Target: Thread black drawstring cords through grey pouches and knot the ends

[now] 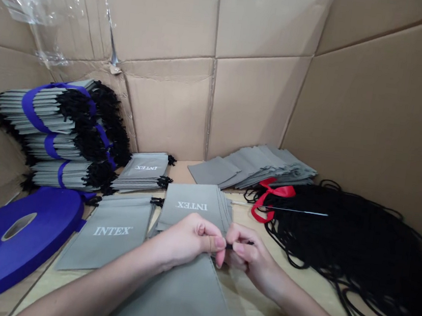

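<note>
My left hand (201,240) is closed in a pinch at the top corner of a grey drawstring pouch (182,298) with white lettering. Right beside it, my right hand (247,255) pinches a short bit of black cord (229,246), most of it hidden by the fingers. The fingertips of both hands nearly meet on the cord. Just beyond them lies a stack of grey INTEX pouches (191,196). Another INTEX pouch pile (109,238) with black cord ends lies to the left of my left forearm.
At left stand strapped pouch bundles (60,134) and a big roll of purple strap (44,230). A smaller pouch stack (144,170) and fanned grey pouches (256,163) lie at the back. On the right, black cords (348,231) with a red ribbon (268,196) and a thin metal rod (300,211). Cardboard walls (257,97) enclose the table.
</note>
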The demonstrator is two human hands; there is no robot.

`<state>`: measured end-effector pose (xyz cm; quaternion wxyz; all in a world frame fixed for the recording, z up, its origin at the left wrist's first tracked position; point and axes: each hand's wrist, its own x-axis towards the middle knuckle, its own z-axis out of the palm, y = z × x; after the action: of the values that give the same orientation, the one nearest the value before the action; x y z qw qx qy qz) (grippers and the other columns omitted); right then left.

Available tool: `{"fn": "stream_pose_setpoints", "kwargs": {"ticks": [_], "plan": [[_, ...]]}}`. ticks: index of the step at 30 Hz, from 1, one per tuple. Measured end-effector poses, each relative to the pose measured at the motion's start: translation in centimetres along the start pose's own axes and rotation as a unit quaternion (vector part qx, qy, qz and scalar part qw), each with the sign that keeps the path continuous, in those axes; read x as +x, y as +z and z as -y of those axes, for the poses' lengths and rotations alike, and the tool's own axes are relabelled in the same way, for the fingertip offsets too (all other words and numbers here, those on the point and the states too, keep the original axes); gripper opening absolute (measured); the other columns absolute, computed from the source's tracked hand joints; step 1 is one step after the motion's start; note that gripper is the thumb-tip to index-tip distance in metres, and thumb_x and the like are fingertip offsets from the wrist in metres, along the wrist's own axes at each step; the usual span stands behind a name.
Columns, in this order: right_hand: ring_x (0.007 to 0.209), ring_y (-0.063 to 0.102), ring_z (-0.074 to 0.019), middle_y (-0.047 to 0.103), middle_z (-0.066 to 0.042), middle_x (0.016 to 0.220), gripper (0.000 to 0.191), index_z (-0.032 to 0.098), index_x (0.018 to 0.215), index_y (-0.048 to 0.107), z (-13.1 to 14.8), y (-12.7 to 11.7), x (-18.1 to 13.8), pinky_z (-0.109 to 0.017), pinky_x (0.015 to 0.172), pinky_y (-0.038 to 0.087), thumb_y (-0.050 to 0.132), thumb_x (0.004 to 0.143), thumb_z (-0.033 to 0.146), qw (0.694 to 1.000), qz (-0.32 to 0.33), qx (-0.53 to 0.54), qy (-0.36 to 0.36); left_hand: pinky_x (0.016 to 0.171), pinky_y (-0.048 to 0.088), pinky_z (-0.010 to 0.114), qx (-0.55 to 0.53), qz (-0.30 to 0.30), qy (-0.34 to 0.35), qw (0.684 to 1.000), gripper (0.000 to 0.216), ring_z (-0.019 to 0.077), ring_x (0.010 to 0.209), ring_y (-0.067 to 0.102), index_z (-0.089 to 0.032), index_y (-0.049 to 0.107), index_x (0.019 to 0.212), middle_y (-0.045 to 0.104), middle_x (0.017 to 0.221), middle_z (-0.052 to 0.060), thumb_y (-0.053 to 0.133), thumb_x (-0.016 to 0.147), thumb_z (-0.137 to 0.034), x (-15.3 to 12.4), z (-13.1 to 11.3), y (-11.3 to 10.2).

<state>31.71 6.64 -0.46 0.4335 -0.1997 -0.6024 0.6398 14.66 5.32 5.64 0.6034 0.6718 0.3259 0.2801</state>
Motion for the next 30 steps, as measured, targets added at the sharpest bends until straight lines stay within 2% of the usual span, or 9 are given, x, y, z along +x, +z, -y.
{"fn": "stream_pose_setpoints", "kwargs": {"ticks": [4,10,12,16,20,26,30], "plan": [[0.038,0.02,-0.0041,0.038,0.008,0.043,0.034,0.017,0.066,0.045,0.4,-0.1,0.0,-0.02,0.04,0.012,0.063,0.069,0.047,1.0,0.008,0.001,0.014,0.052,0.026,0.021,-0.001,0.005,-0.005,1.0,0.039,0.0071,0.05,0.035,-0.012,0.059,0.053,0.043,0.049,-0.004,0.062,0.069,-0.047,-0.4,-0.8,0.0],[0.037,0.019,-0.0034,0.036,0.01,0.043,0.033,0.018,0.066,0.044,0.2,0.5,0.1,-0.018,0.039,0.015,0.063,0.072,0.044,1.0,0.015,0.023,-0.002,0.048,0.025,0.02,-0.025,0.024,-0.021,0.999,0.036,0.0064,0.048,0.035,-0.011,0.061,0.056,0.044,0.049,-0.003,0.063,0.07,-0.044,-0.7,-0.9,-0.4],[0.036,0.016,-0.0034,0.032,0.011,0.042,0.034,0.02,0.065,0.039,0.6,0.6,0.2,-0.018,0.038,0.014,0.061,0.073,0.044,0.998,0.007,0.056,0.004,0.044,0.023,0.02,-0.067,0.0,-0.034,0.997,0.032,0.0059,0.044,0.033,-0.011,0.06,0.058,0.041,0.046,-0.004,0.062,0.072,-0.04,-0.7,-0.8,-0.8],[0.035,0.011,-0.0053,0.022,0.011,0.041,0.031,0.021,0.062,0.035,1.9,0.2,0.6,-0.018,0.037,0.015,0.044,0.084,0.041,0.987,0.013,0.157,0.031,0.039,0.018,0.019,-0.147,-0.06,-0.039,0.987,0.024,0.004,0.037,0.024,-0.013,0.059,0.067,0.031,0.042,-0.008,0.059,0.076,-0.035,-0.7,-0.9,-1.9],[0.036,0.015,-0.0058,0.026,0.01,0.043,0.031,0.02,0.064,0.039,1.7,-0.1,0.7,-0.018,0.039,0.019,0.04,0.087,0.041,0.978,0.048,0.201,0.04,0.037,0.02,0.017,-0.154,-0.064,-0.029,0.986,0.021,0.0036,0.036,0.019,-0.014,0.061,0.075,0.026,0.041,-0.009,0.058,0.078,-0.034,-0.7,-1.3,-2.6],[0.033,0.021,-0.0066,0.035,0.007,0.039,0.051,0.017,0.071,0.051,-0.4,0.0,0.4,-0.018,0.039,0.024,0.019,0.091,0.051,0.949,0.174,0.241,0.108,0.037,0.025,0.018,-0.135,-0.093,-0.023,0.986,0.019,0.0037,0.034,0.013,-0.016,0.061,0.074,0.02,0.037,-0.011,0.056,0.079,-0.033,-0.4,-1.9,-2.0],[0.033,0.022,-0.0065,0.036,0.006,0.04,0.054,0.016,0.071,0.052,-0.5,-0.1,0.3,-0.019,0.039,0.026,0.019,0.091,0.052,0.936,0.194,0.26,0.138,0.039,0.028,0.018,-0.121,-0.082,-0.002,0.989,0.02,0.0038,0.034,0.017,-0.016,0.062,0.073,0.022,0.036,-0.01,0.054,0.08,-0.032,-1.8,-3.6,-3.3]]}}
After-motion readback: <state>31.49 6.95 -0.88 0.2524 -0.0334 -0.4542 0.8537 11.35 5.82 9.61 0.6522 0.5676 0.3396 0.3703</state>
